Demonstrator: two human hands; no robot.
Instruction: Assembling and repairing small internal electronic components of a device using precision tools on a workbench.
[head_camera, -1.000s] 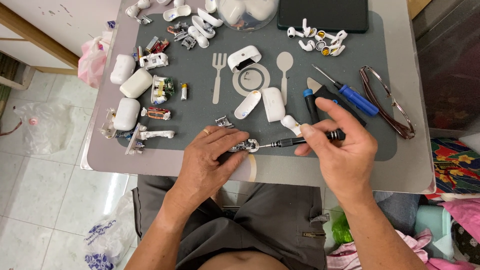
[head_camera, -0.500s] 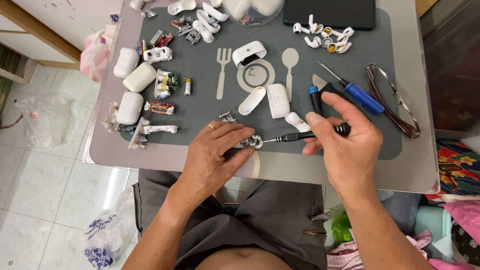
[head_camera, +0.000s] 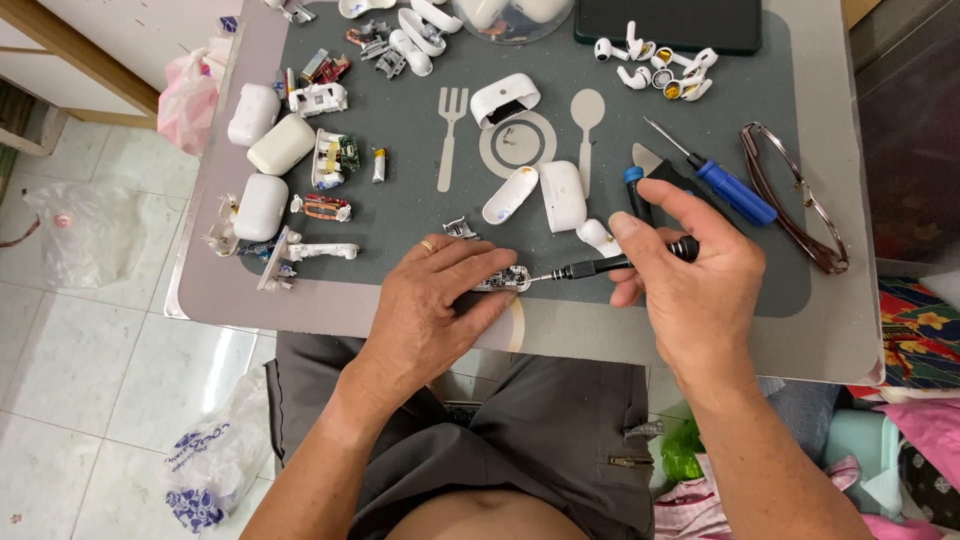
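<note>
My left hand (head_camera: 435, 305) presses a small circuit board part (head_camera: 503, 279) flat against the front edge of the grey mat (head_camera: 420, 215). A gold ring sits on one finger of that hand. In my right hand (head_camera: 697, 280) is a thin black screwdriver (head_camera: 610, 264), its tip touching the right end of the part. Just beyond the screwdriver lie a white earbud stem (head_camera: 598, 236) and two white case halves (head_camera: 540, 192).
White earbud cases (head_camera: 262, 160) and stripped parts fill the mat's left side. A blue-handled screwdriver (head_camera: 728, 185), glasses (head_camera: 795, 200), loose earbuds (head_camera: 655, 65) and a dark tablet (head_camera: 668, 22) lie to the right and back. Plastic bags lie on the tiled floor at left.
Both hands stay on the small part at the mat's front edge. The screwdriver has tilted slightly and my right hand's grip has shifted along the handle.
</note>
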